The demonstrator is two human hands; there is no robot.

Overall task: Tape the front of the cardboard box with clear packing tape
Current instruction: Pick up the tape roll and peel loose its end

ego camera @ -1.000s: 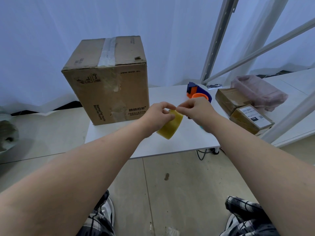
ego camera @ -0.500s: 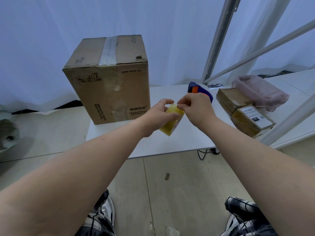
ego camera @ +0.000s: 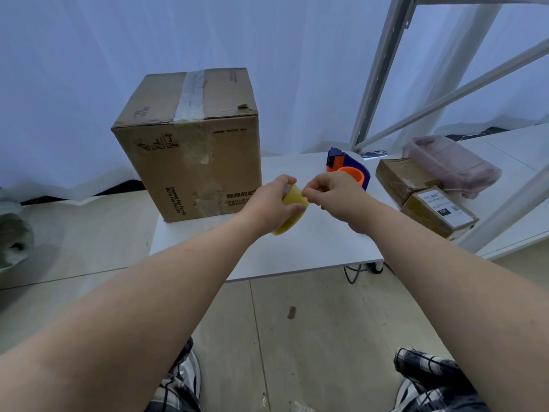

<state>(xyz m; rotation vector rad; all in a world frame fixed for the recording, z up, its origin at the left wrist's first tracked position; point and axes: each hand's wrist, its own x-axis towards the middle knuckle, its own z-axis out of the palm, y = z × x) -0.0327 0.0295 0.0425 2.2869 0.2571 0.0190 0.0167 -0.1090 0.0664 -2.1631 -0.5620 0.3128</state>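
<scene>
A tall cardboard box [ego camera: 193, 162] stands upright on the left end of the white table [ego camera: 312, 251]. Old tape runs over its top and its front face shows torn patches. My left hand [ego camera: 271, 203] grips a yellowish roll of clear packing tape [ego camera: 292, 214] above the table, just right of the box. My right hand [ego camera: 335, 196] pinches at the roll's upper edge with thumb and fingertips. Whether a tape end is lifted I cannot tell.
A blue and orange tape dispenser [ego camera: 350, 171] sits on the table behind my right hand. Two small cardboard parcels [ego camera: 427, 197] and a pink bag [ego camera: 451, 165] lie to the right. A white metal frame [ego camera: 383, 69] rises at the back right.
Both hands with the roll have shifted slightly; the right hand has dropped a little, uncovering the dispenser's orange core. My left hand has turned the roll in its grip.
</scene>
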